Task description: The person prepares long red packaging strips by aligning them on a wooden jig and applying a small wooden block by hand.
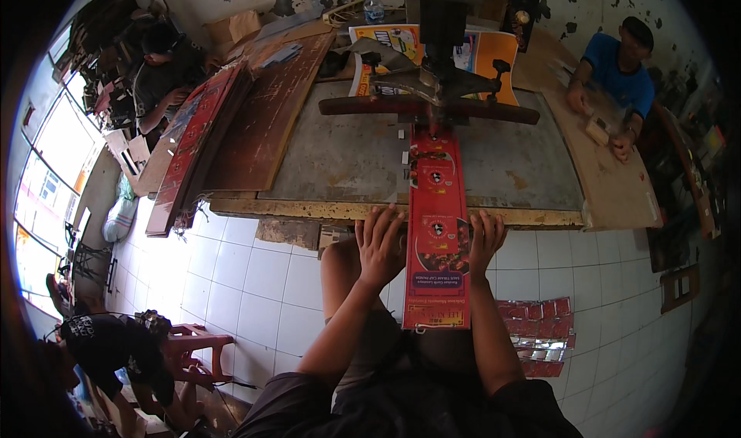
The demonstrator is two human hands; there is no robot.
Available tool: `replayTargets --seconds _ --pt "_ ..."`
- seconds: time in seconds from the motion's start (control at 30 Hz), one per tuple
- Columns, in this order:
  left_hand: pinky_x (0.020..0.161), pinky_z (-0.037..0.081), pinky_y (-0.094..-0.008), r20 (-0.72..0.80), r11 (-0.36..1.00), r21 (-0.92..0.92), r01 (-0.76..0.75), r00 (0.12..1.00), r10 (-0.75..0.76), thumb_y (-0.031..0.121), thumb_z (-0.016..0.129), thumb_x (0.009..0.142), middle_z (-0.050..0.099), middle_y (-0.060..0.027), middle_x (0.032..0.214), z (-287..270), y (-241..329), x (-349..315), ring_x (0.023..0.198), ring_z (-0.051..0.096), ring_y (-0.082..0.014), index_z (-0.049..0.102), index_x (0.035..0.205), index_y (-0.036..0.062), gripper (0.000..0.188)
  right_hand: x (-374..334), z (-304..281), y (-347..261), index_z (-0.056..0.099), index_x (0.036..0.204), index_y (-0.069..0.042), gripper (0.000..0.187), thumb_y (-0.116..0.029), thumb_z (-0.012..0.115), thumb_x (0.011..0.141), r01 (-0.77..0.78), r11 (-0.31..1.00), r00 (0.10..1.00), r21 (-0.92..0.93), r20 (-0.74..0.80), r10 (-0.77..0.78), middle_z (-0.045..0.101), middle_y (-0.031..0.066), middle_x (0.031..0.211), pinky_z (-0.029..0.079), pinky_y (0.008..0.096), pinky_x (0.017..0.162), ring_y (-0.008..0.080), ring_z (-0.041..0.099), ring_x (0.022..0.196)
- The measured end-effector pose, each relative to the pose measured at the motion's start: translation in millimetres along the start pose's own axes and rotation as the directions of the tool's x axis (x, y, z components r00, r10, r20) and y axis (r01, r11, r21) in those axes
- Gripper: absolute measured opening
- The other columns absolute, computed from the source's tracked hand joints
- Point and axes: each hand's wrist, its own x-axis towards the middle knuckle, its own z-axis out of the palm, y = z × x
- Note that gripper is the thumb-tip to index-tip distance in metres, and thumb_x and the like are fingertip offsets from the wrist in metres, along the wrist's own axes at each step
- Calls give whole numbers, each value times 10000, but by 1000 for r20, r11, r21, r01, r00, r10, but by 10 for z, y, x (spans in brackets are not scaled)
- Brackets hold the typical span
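Beyond both hands spreads a grey-topped worktable (332, 145), its near edge by the fingers. Farther off, over the table, stands a dark metal press (438, 83) with a curved crossbar. Well to the left of the left hand lie stacked long red strips (189, 156). Directly between the hands is a red printed strip (436, 202), running from the press out past the table edge, its near end between the forearms. Right of the right forearm, red sheets (540, 334) lie on the floor. The left hand (380, 241) has its fingers extended and slightly spread beside the strip's left edge; the right hand (485, 241), fingers loosely bent, is at its right edge. Whether either grips it, I cannot tell.
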Motion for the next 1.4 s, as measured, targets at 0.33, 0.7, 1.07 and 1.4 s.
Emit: replayTargets --seconds 0.33,0.7,1.07,1.4 --pt "1301 184 -567 -22 1000 -7 22 1000 -22 187 780 903 557 -51 1605 -19 38 28 1564 415 -315 637 1456 161 572 9 -16 -31 591 1492 -240 487 -319 734 1033 -28 999 1000 37 -3 28 525 -20 1582 194 607 1320 327 354 1581" --pt "1302 183 -561 -32 1000 4 10 999 -10 189 779 900 568 -52 1594 -22 24 23 1558 425 -316 642 1454 162 571 22 -43 -59 582 1501 -239 505 -325 744 1030 -34 997 999 67 7 34 519 -20 1582 168 603 1335 313 343 1586" --pt "1304 178 -546 -73 1000 19 -5 997 6 186 775 917 608 -54 1548 -8 38 53 1523 465 -322 677 1407 150 502 11 -81 32 587 1501 -190 547 -418 697 1016 -11 996 998 94 67 5 507 38 1596 186 641 1283 392 364 1549" --pt "1319 134 -561 -40 1000 -21 6 999 -7 156 759 928 572 -61 1581 13 7 18 1561 406 -342 631 1453 154 540 23 -91 -32 554 1543 -202 601 -492 655 1026 -11 992 999 124 46 5 487 44 1628 200 652 1272 404 357 1561"
